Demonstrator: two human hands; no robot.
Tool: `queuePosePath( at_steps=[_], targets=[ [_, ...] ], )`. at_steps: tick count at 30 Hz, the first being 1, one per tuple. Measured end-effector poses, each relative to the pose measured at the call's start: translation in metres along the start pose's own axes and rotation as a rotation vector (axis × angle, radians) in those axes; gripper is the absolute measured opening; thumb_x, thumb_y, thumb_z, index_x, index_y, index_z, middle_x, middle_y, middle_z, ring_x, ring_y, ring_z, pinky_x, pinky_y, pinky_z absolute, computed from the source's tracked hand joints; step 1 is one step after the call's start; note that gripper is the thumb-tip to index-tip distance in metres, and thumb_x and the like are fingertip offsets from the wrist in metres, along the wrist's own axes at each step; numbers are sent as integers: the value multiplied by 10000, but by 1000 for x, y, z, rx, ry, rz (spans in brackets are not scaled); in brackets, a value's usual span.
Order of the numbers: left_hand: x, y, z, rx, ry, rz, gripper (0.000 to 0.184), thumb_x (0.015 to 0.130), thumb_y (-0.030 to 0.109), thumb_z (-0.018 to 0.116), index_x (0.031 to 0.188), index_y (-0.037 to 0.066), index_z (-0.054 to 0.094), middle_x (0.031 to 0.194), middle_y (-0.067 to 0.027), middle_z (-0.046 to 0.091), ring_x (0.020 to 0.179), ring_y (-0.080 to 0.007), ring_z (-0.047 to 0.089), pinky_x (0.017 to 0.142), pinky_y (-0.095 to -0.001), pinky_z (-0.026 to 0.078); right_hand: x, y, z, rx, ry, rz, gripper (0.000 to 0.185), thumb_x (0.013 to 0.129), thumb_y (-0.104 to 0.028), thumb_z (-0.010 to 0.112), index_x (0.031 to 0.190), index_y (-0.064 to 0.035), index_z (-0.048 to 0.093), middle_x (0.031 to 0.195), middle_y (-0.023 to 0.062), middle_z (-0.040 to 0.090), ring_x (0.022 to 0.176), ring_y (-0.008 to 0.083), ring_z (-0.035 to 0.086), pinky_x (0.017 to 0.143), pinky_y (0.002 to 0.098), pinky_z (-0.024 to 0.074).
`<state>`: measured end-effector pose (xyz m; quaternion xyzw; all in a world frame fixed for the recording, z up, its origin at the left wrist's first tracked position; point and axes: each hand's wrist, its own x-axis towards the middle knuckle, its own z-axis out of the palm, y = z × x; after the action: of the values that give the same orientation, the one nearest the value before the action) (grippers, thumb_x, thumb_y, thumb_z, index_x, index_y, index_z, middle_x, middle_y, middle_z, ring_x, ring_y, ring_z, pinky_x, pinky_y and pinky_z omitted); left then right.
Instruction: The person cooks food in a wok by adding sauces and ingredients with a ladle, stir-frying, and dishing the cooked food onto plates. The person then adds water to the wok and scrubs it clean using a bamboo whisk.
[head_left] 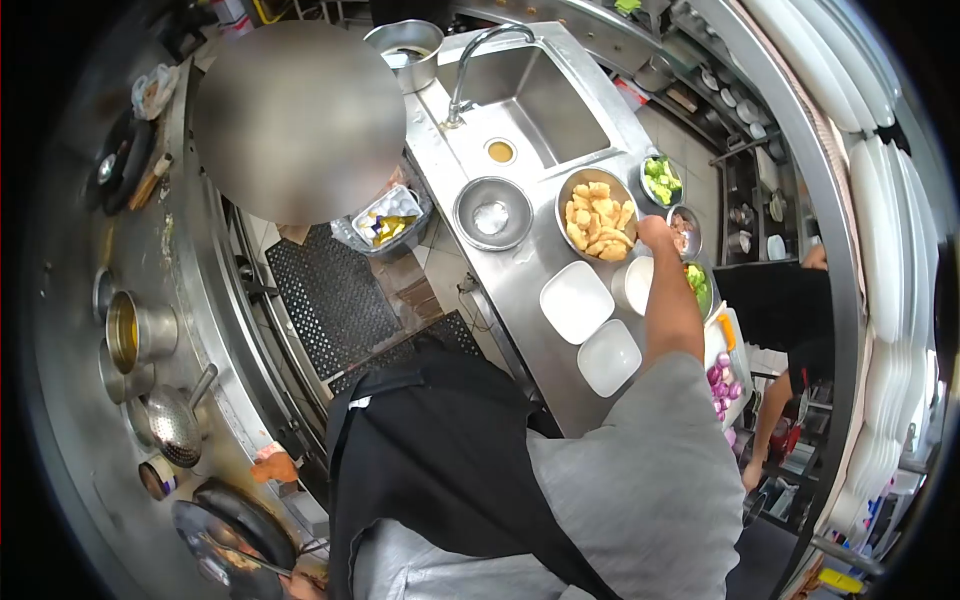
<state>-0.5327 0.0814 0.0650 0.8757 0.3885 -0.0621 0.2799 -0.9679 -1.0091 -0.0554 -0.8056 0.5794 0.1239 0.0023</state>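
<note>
At the bottom left, my left hand (303,583) is closed on a long-handled metal cooking utensil (262,562), whose head rests in a dark wok (190,525) with some brownish food. My right arm stretches over the steel counter. My right hand (655,233) is closed between a large metal bowl (563,232) of golden fried pieces (598,220) and a small metal bowl (688,232) with reddish-brown contents. My fingers are partly hidden, so what they grip does not show. Below the hand are a white round container (634,285) and two white square dishes (577,302).
Broccoli bowls (661,180), cut red onions (722,388), a metal strainer bowl (492,213) and a sink (545,100) line the counter. A pot (150,333) and a perforated skimmer (175,425) sit by the stove. Another person's arm (768,425) shows at right.
</note>
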Motion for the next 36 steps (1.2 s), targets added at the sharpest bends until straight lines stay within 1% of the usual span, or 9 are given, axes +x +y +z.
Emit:
queuePosePath(
  at_steps=[3, 5, 6, 10, 14, 19, 24, 33, 36],
  targets=[
    [1, -3, -9, -44, -18, -26, 689, 850, 97, 548, 1525, 53, 412, 734, -108, 619, 446, -164, 464, 417, -331, 381, -26, -48, -72, 465, -240, 201, 319, 828, -234, 556, 822, 29, 736, 844, 240, 724, 851, 386, 719, 796, 500, 557],
    [5, -5, -19, -113, -78, -36, 695, 847, 94, 547, 1527, 54, 408, 739, -112, 627, 433, -160, 458, 401, -327, 371, -34, -49, -65, 839, -44, 225, 289, 874, -228, 552, 963, 23, 664, 784, 124, 649, 697, 253, 614, 670, 427, 508],
    [23, -28, -15, -264, -92, 97, 673, 851, 136, 557, 1509, 74, 429, 663, -75, 563, 391, -154, 449, 365, -337, 365, -36, -39, -66, 629, 95, 16, 283, 887, -233, 580, 1055, -12, 631, 803, 79, 624, 709, 188, 554, 671, 368, 471],
    [49, -81, -18, -238, -1, 164, 608, 922, 15, 484, 1522, 107, 439, 696, -20, 578, 465, -100, 487, 408, -275, 393, -82, -75, -137, 941, 98, 211, 407, 932, -349, 656, 1190, -34, 678, 889, 73, 694, 818, 199, 647, 725, 365, 519],
    [21, -73, -29, -224, 219, 241, 622, 892, 54, 549, 1506, 111, 472, 664, 11, 551, 496, -104, 519, 456, -284, 437, 17, 9, -108, 839, 233, -239, 344, 954, -232, 574, 1116, 51, 682, 962, 166, 715, 832, 269, 653, 743, 419, 535],
    [-22, -10, -70, -513, 253, 58, 663, 913, 83, 579, 1548, 91, 387, 620, -5, 534, 424, -106, 469, 414, -282, 414, -15, -179, -237, 815, 220, -316, 273, 941, -165, 549, 1028, 82, 629, 876, 130, 641, 804, 203, 558, 770, 361, 481],
    [-23, -35, -74, -667, 249, 8, 659, 936, 68, 599, 1554, 84, 369, 689, -13, 573, 452, -96, 482, 423, -267, 417, -111, -466, -270, 1096, -34, -902, 239, 965, -75, 530, 1143, 44, 636, 997, 54, 673, 881, 128, 594, 789, 299, 492],
    [-71, -74, -92, -771, 241, -134, 669, 924, 9, 602, 1550, 131, 399, 666, 32, 511, 464, -61, 438, 419, -255, 374, -497, -896, -271, 862, -293, -1531, 198, 877, -166, 613, 938, 13, 671, 816, 94, 675, 787, 119, 595, 715, 320, 496],
    [-83, -87, -95, -784, 220, -182, 671, 933, 4, 593, 1556, 148, 390, 668, 36, 493, 467, -60, 429, 430, -252, 378, -625, -972, -271, 542, 5, -1749, 312, 821, -291, 619, 853, 17, 651, 837, 291, 665, 769, 460, 651, 722, 499, 522]
  ],
)
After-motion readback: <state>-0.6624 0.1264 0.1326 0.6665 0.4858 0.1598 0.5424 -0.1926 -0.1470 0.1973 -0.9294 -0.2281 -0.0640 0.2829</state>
